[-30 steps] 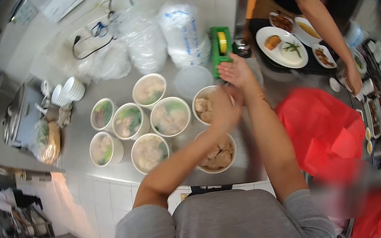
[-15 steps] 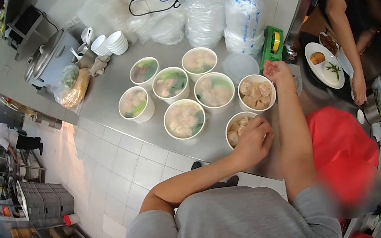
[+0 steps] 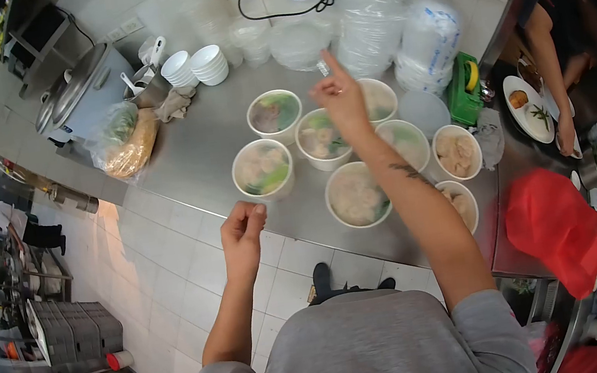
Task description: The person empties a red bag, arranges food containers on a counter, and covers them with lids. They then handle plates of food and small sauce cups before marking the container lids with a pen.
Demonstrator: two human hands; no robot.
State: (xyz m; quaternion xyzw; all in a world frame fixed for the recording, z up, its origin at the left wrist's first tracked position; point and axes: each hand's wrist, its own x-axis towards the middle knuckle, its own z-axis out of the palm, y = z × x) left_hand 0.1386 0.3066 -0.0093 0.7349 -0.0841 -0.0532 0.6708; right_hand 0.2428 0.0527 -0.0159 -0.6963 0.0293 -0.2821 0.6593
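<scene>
My left hand [image 3: 243,233] is closed, thumb against curled fingers, off the counter's front edge, just below a paper bowl [image 3: 263,170] of dumplings and greens. Whatever is inside its fingers is hidden. My right hand [image 3: 342,101] reaches over the bowls, index finger stretched out, other fingers loosely bent. Beneath it are a bowl with greens [image 3: 322,141] and a bowl at the back [image 3: 382,100]. Near that fingertip shows a small white patch I cannot make out. My right forearm partly covers a front dumpling bowl [image 3: 355,196] and another dumpling bowl [image 3: 459,203] without visible greens.
Wrapped stacks of plastic containers [image 3: 368,30] line the wall. A green tape dispenser [image 3: 464,93] stands at right, beside a grey cloth [image 3: 490,138]. White bowls [image 3: 209,65] and bagged food [image 3: 129,145] are at left. A co-worker's arm [image 3: 551,70] reaches past an oval plate [image 3: 529,122].
My left hand has left the dumpling bowl and moved left, off the counter edge. My right hand has swung left over the bowls. The view has shifted, and more of the red cap shows at right.
</scene>
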